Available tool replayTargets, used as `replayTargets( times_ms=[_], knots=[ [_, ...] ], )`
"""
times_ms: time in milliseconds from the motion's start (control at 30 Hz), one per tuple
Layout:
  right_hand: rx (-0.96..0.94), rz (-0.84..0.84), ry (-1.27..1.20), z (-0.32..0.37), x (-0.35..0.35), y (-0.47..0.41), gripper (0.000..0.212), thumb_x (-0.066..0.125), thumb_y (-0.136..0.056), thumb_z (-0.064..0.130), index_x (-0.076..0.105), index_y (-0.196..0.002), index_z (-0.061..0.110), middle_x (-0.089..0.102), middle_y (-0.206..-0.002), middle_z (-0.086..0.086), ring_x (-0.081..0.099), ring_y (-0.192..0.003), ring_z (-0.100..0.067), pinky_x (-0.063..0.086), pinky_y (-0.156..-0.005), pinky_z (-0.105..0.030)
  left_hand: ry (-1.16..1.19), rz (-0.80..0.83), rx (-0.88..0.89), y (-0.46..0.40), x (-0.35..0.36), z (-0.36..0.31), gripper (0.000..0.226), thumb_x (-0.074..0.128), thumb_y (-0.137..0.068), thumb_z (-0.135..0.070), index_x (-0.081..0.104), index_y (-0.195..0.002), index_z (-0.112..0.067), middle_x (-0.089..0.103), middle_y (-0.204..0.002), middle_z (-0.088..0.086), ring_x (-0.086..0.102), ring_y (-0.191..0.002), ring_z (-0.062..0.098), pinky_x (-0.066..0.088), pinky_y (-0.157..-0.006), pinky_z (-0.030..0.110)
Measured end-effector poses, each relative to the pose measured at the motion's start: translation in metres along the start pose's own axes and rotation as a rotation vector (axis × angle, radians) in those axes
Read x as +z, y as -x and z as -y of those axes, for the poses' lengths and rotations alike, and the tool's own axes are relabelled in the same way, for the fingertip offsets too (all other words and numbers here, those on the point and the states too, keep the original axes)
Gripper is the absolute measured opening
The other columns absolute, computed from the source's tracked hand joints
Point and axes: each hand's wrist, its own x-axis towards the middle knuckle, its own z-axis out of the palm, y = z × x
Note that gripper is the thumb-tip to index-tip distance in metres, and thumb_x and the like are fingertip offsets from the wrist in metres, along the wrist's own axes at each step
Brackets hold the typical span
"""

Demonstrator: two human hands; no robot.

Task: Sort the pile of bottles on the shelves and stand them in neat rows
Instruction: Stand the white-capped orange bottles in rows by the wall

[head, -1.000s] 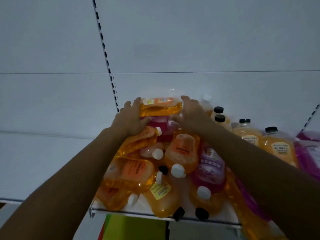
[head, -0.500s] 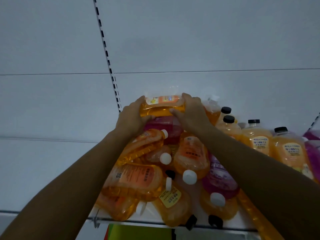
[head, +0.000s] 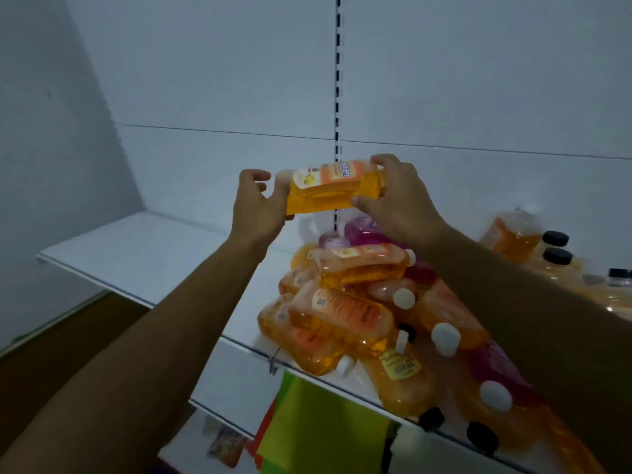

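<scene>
An orange bottle (head: 333,188) with an orange-and-white label lies sideways in the air above the pile, held at both ends. My left hand (head: 256,206) grips its left end, and my right hand (head: 396,196) grips its right end. Below them a heap of orange and purple bottles (head: 372,319) lies tumbled on the white shelf (head: 147,254), most on their sides with white or black caps. At the right, several orange bottles with black caps (head: 555,256) stand upright against the back wall.
The shelf's left half is bare up to the side wall (head: 51,131). A slotted upright (head: 338,97) runs down the back panel. Under the shelf's front edge hang green and red items (head: 318,422), above a lower shelf (head: 212,381).
Both hands have lifted the orange bottle off the top of the pile and carried it up and leftward. The view has swung left, showing the bare part of the shelf.
</scene>
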Motion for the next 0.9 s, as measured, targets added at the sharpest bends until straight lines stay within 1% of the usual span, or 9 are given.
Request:
replayTargets(
  times_ms=[133, 233, 300, 367, 467, 600, 667, 767, 900],
  knots=[
    [-0.053, 0.127, -0.043, 0.039, 0.045, -0.006, 0.07, 0.073, -0.083, 0.029, 0.036, -0.142, 0.021, 0.037, -0.139, -0.009, 0.047, -0.108, -0.016, 0.037, -0.086, -0.022, 0.061, 0.048, -0.236, -0.007, -0.059, 0.025, 0.057, 0.056, -0.093, -0.023, 0.032, -0.144, -0.02, 0.054, -0.121, 0.01, 0.07, -0.085, 0.032, 0.057, -0.072, 0.037],
    [-0.046, 0.201, -0.077, 0.067, 0.092, -0.019, 0.072, 0.062, -0.087, 0.051, 0.034, -0.144, 0.017, 0.034, -0.145, -0.008, 0.045, -0.117, -0.019, 0.034, -0.088, -0.025, 0.104, 0.137, -0.327, -0.016, -0.103, 0.054, 0.062, 0.062, -0.089, -0.017, 0.035, -0.145, -0.018, 0.051, -0.131, 0.015, 0.071, -0.085, 0.036, 0.06, -0.072, 0.038],
    [-0.016, 0.218, -0.068, 0.086, 0.128, -0.029, 0.075, 0.057, -0.086, 0.059, 0.035, -0.143, 0.014, 0.033, -0.145, -0.009, 0.046, -0.12, -0.021, 0.032, -0.088, -0.025, 0.117, 0.178, -0.36, -0.023, -0.13, 0.074, 0.07, 0.069, -0.085, -0.012, 0.033, -0.145, -0.016, 0.051, -0.13, 0.016, 0.069, -0.091, 0.037, 0.06, -0.071, 0.038],
    [-0.009, 0.218, -0.062, 0.102, 0.165, -0.039, 0.075, 0.061, -0.085, 0.056, 0.036, -0.141, 0.013, 0.035, -0.141, -0.01, 0.047, -0.119, -0.022, 0.033, -0.087, -0.024, 0.119, 0.21, -0.356, -0.032, -0.156, 0.093, 0.074, 0.075, -0.079, -0.008, 0.038, -0.142, -0.012, 0.058, -0.124, 0.015, 0.067, -0.098, 0.035, 0.06, -0.075, 0.042],
    [-0.033, 0.245, -0.063, 0.124, 0.215, -0.052, 0.081, 0.072, -0.08, 0.048, 0.033, -0.143, 0.014, 0.036, -0.14, -0.011, 0.048, -0.121, -0.025, 0.037, -0.086, -0.025, 0.01, 0.261, -0.309, -0.043, -0.189, 0.119, 0.056, 0.081, -0.072, -0.008, 0.055, -0.122, -0.011, 0.066, -0.111, 0.009, 0.068, -0.098, 0.027, 0.06, -0.077, 0.039],
    [-0.079, 0.3, -0.149, 0.15, 0.266, -0.071, 0.1, 0.082, -0.071, 0.04, 0.023, -0.149, 0.018, 0.034, -0.147, -0.009, 0.042, -0.13, -0.023, 0.039, -0.098, -0.03, -0.123, 0.227, -0.311, -0.061, -0.223, 0.154, 0.064, 0.086, -0.069, -0.022, 0.05, -0.122, -0.017, 0.062, -0.111, 0.0, 0.064, -0.095, 0.015, 0.059, -0.074, 0.027],
    [-0.117, 0.313, -0.172, 0.158, 0.288, -0.081, 0.095, 0.084, -0.069, 0.039, 0.031, -0.144, 0.014, 0.04, -0.14, -0.007, 0.048, -0.123, -0.023, 0.046, -0.099, -0.035, -0.169, 0.193, -0.304, -0.071, -0.233, 0.17, 0.064, 0.086, -0.068, -0.027, 0.049, -0.119, -0.02, 0.06, -0.107, -0.005, 0.061, -0.092, 0.01, 0.054, -0.069, 0.021],
    [-0.153, 0.361, -0.237, 0.163, 0.32, -0.103, 0.076, 0.083, -0.07, 0.035, 0.043, -0.132, 0.016, 0.05, -0.124, -0.004, 0.058, -0.106, -0.021, 0.054, -0.083, -0.033, -0.169, 0.143, -0.314, -0.09, -0.246, 0.193, 0.063, 0.087, -0.067, -0.028, 0.049, -0.117, -0.02, 0.061, -0.104, -0.007, 0.061, -0.09, 0.007, 0.049, -0.065, 0.016],
    [-0.166, 0.542, -0.35, 0.158, 0.358, -0.136, 0.08, 0.083, -0.073, 0.028, 0.036, -0.137, 0.026, 0.056, -0.123, -0.002, 0.06, -0.106, -0.019, 0.057, -0.085, -0.04, -0.194, 0.043, -0.294, -0.125, -0.255, 0.221, 0.06, 0.088, -0.064, -0.027, 0.051, -0.111, -0.022, 0.063, -0.1, -0.008, 0.063, -0.088, 0.009, 0.052, -0.067, 0.019]
  ],
)
